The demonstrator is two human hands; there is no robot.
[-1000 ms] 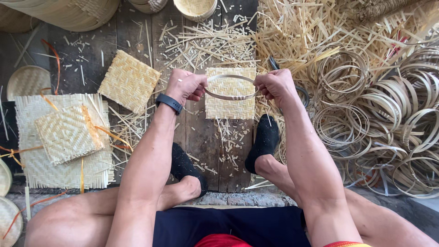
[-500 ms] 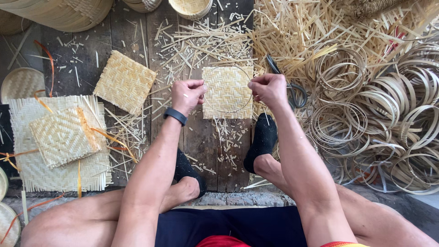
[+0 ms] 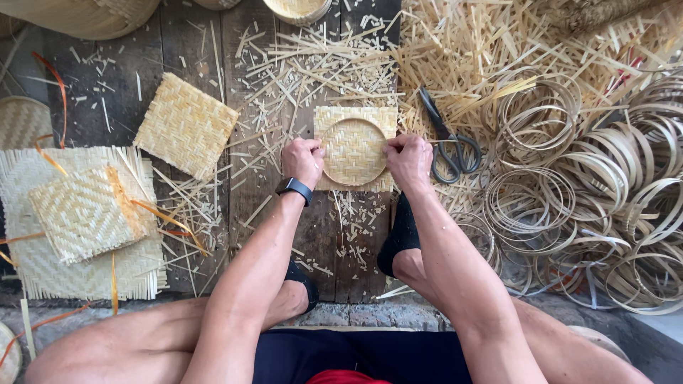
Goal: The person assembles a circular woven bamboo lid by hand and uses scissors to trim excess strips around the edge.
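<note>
Nearest, two bare legs are seen folded at the near edge of the plank floor [image 3: 192, 43], with dark footwear set either side of the middle boards. Just beyond, a square woven mat [image 3: 356, 148] lies on the middle of the floor, and a round bamboo hoop [image 3: 353, 152] is pressed into it, so that a shallow dish shape is formed. The left hand [image 3: 302, 161], a dark watch on its wrist, is closed in a fist on the hoop's left rim; the right hand [image 3: 408, 158] is closed likewise on the right rim. Just beside the right hand, a pair of scissors [image 3: 448, 141] is laid on cut strips. Toward the right edge, a large heap of bamboo rings [image 3: 605, 206] is spread. At the left edge, a stack of woven mats [image 3: 82, 213] with orange strips is kept, and a single woven square [image 3: 185, 124] lies further in. Farther off, loose bamboo splints [image 3: 484, 50] are scattered toward the far right corner.
</note>
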